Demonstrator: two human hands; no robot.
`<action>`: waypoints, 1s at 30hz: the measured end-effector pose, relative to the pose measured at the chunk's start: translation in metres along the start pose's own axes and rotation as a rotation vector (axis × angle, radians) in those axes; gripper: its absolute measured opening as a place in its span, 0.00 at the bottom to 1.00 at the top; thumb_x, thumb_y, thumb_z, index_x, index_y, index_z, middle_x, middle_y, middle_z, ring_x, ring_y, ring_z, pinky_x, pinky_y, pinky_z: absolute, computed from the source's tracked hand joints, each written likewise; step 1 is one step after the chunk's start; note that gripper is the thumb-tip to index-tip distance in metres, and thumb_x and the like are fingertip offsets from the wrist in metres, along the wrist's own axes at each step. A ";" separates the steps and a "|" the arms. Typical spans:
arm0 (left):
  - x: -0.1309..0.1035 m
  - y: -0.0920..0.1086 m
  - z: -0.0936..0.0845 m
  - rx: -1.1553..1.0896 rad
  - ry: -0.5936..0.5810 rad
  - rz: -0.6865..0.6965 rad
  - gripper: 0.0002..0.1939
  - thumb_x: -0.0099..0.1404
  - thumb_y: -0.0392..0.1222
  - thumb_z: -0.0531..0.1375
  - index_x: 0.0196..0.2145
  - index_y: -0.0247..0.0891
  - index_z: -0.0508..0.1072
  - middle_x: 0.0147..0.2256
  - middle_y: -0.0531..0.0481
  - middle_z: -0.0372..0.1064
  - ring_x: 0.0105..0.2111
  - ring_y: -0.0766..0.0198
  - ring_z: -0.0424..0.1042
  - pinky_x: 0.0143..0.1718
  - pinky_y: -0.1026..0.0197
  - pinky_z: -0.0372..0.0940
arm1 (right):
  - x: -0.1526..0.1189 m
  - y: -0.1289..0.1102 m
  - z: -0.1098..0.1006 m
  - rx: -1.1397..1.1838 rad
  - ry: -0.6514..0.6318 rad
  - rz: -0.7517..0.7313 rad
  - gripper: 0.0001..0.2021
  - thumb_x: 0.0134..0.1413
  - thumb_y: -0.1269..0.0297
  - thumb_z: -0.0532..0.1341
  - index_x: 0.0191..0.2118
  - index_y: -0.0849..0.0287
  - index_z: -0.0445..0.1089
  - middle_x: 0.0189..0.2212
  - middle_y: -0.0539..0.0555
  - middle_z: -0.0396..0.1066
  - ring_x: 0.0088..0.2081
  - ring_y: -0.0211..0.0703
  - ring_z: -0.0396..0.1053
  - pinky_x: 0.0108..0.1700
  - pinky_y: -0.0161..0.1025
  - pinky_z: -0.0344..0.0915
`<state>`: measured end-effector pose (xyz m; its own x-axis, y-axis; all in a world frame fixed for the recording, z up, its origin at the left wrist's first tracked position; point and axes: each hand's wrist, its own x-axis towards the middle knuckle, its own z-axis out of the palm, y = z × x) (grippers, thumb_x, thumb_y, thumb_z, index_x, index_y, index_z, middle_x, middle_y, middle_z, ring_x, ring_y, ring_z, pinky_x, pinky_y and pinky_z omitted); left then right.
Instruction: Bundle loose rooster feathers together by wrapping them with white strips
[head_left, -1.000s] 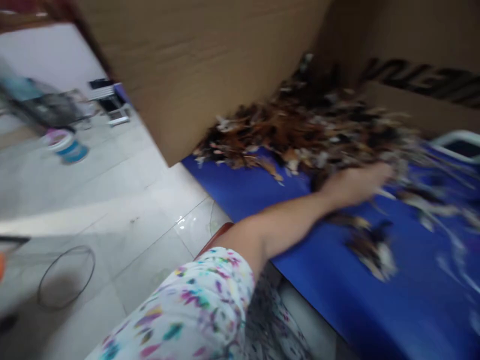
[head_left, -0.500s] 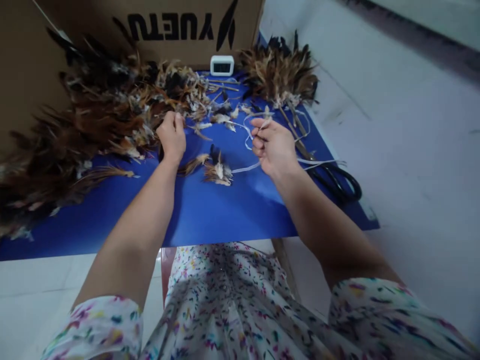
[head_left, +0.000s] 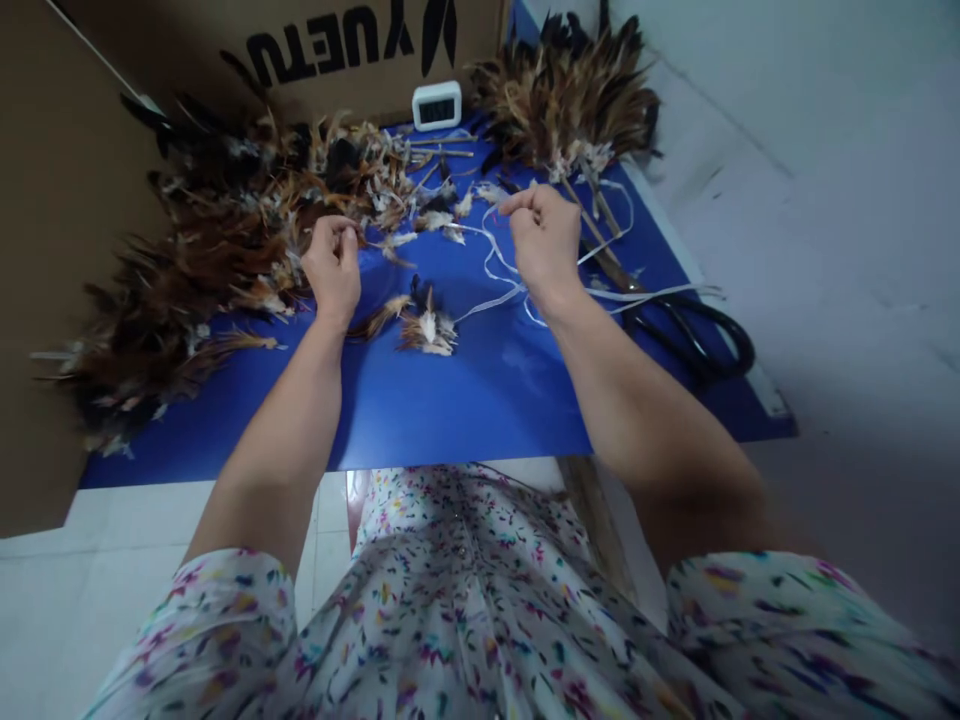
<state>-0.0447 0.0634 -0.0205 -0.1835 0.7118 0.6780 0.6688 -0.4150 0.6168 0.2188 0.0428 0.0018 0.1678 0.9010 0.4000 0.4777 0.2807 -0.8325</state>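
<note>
My left hand (head_left: pixel 331 265) is at the near edge of a long pile of brown and black feathers (head_left: pixel 217 240), its fingers curled together. What lies in its fingertips, if anything, is hidden. My right hand (head_left: pixel 547 240) is closed over the loops of a thin white string (head_left: pixel 495 298), thumb and forefinger pinched near small pale feathers; I cannot make out anything between them. On the blue table (head_left: pixel 450 420), between my forearms, lies a small feather bundle (head_left: pixel 429 325) with the string running from it. A loose brown feather tuft (head_left: pixel 382 318) rests just left of that bundle.
Black-handled scissors (head_left: pixel 697 335) lie at the right. Behind them a large feather bunch (head_left: pixel 566 95) on sticks rests on the table. A small white digital clock (head_left: pixel 436 106) stands before a cardboard box (head_left: pixel 480 50). Thin sticks (head_left: pixel 442 153) lie near the clock.
My right hand has turned over, its fingers closing inward; the small feather seen at its fingertips no longer shows there. My left hand stays beside the pile. The view has shifted slightly.
</note>
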 end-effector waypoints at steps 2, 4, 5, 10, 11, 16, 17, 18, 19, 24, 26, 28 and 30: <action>0.000 0.004 -0.007 0.010 -0.002 -0.006 0.08 0.67 0.43 0.57 0.39 0.37 0.72 0.21 0.57 0.58 0.23 0.68 0.64 0.33 0.64 0.61 | -0.001 -0.005 -0.009 -0.215 0.103 -0.052 0.14 0.61 0.71 0.47 0.40 0.59 0.70 0.33 0.53 0.72 0.39 0.41 0.70 0.43 0.39 0.64; 0.002 0.010 -0.013 0.017 -0.026 -0.009 0.09 0.66 0.44 0.58 0.41 0.37 0.72 0.21 0.58 0.57 0.23 0.69 0.64 0.32 0.64 0.61 | -0.003 -0.014 -0.017 -0.354 0.117 -0.078 0.16 0.62 0.71 0.46 0.44 0.58 0.70 0.36 0.55 0.74 0.41 0.44 0.71 0.44 0.41 0.64; 0.002 0.013 -0.015 0.018 -0.055 -0.005 0.10 0.66 0.45 0.58 0.42 0.37 0.72 0.22 0.58 0.59 0.23 0.69 0.65 0.32 0.65 0.61 | -0.005 -0.018 -0.020 -0.403 0.110 -0.094 0.17 0.63 0.70 0.45 0.46 0.58 0.70 0.38 0.56 0.74 0.42 0.45 0.71 0.44 0.41 0.64; -0.001 0.037 -0.027 0.057 -0.334 0.035 0.12 0.64 0.44 0.56 0.39 0.37 0.75 0.29 0.51 0.70 0.29 0.66 0.69 0.34 0.64 0.62 | -0.014 -0.028 -0.020 -0.497 0.015 -0.131 0.17 0.64 0.70 0.47 0.49 0.59 0.71 0.41 0.58 0.76 0.41 0.47 0.71 0.42 0.41 0.63; -0.004 0.042 -0.029 0.092 -0.395 0.043 0.12 0.63 0.44 0.56 0.39 0.37 0.75 0.30 0.50 0.72 0.31 0.64 0.70 0.36 0.63 0.63 | -0.016 -0.028 -0.018 -0.500 -0.012 -0.136 0.17 0.64 0.70 0.47 0.49 0.59 0.71 0.41 0.58 0.76 0.41 0.47 0.71 0.42 0.41 0.63; -0.019 0.054 -0.039 0.327 -0.661 0.045 0.14 0.60 0.49 0.59 0.36 0.36 0.78 0.35 0.46 0.74 0.33 0.60 0.70 0.40 0.58 0.65 | -0.017 -0.024 -0.012 -0.514 -0.101 -0.146 0.15 0.63 0.68 0.49 0.47 0.57 0.72 0.41 0.57 0.76 0.39 0.46 0.72 0.39 0.41 0.62; -0.021 0.054 -0.040 0.363 -0.689 0.033 0.14 0.60 0.50 0.60 0.36 0.37 0.78 0.35 0.45 0.74 0.32 0.60 0.70 0.40 0.57 0.65 | -0.017 -0.023 -0.011 -0.516 -0.113 -0.147 0.15 0.63 0.68 0.50 0.47 0.57 0.72 0.41 0.57 0.76 0.39 0.46 0.72 0.39 0.41 0.62; -0.022 0.054 -0.041 0.394 -0.706 0.022 0.15 0.59 0.50 0.60 0.36 0.37 0.78 0.35 0.45 0.73 0.32 0.60 0.70 0.40 0.57 0.65 | -0.017 -0.022 -0.011 -0.518 -0.122 -0.149 0.15 0.63 0.68 0.50 0.47 0.57 0.72 0.41 0.57 0.76 0.39 0.46 0.72 0.39 0.41 0.62; -0.023 0.054 -0.042 0.423 -0.713 0.017 0.15 0.59 0.51 0.60 0.36 0.37 0.78 0.35 0.45 0.73 0.33 0.59 0.70 0.41 0.57 0.65 | -0.017 -0.022 -0.010 -0.521 -0.129 -0.151 0.15 0.63 0.68 0.50 0.47 0.57 0.72 0.41 0.57 0.76 0.39 0.47 0.72 0.39 0.41 0.62; -0.025 0.050 -0.038 0.470 -0.753 0.052 0.11 0.60 0.47 0.60 0.32 0.37 0.77 0.34 0.45 0.72 0.34 0.59 0.70 0.43 0.57 0.65 | -0.018 -0.021 -0.009 -0.533 -0.140 -0.152 0.15 0.63 0.68 0.50 0.47 0.56 0.72 0.41 0.57 0.76 0.39 0.47 0.72 0.40 0.42 0.62; -0.025 0.047 -0.035 0.440 -0.755 0.065 0.09 0.60 0.44 0.59 0.30 0.37 0.76 0.32 0.46 0.72 0.34 0.59 0.70 0.42 0.58 0.65 | -0.018 -0.021 -0.009 -0.533 -0.147 -0.159 0.15 0.63 0.68 0.50 0.47 0.56 0.72 0.42 0.57 0.76 0.40 0.47 0.72 0.40 0.42 0.63; -0.024 0.043 -0.034 0.396 -0.721 0.048 0.07 0.59 0.42 0.59 0.29 0.38 0.76 0.31 0.46 0.72 0.33 0.59 0.70 0.41 0.58 0.65 | -0.019 -0.021 -0.009 -0.533 -0.157 -0.166 0.15 0.63 0.68 0.50 0.47 0.56 0.72 0.41 0.57 0.76 0.39 0.47 0.72 0.40 0.42 0.63; -0.022 0.039 -0.035 0.339 -0.656 0.005 0.07 0.58 0.43 0.61 0.28 0.38 0.76 0.30 0.47 0.72 0.32 0.60 0.70 0.39 0.59 0.65 | -0.019 -0.022 -0.010 -0.539 -0.165 -0.162 0.16 0.63 0.68 0.50 0.47 0.56 0.73 0.41 0.57 0.77 0.39 0.47 0.72 0.39 0.42 0.62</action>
<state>-0.0399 0.0119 0.0027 0.2176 0.9470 0.2362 0.8739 -0.2968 0.3849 0.2142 0.0163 0.0164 -0.0599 0.9121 0.4055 0.8644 0.2506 -0.4360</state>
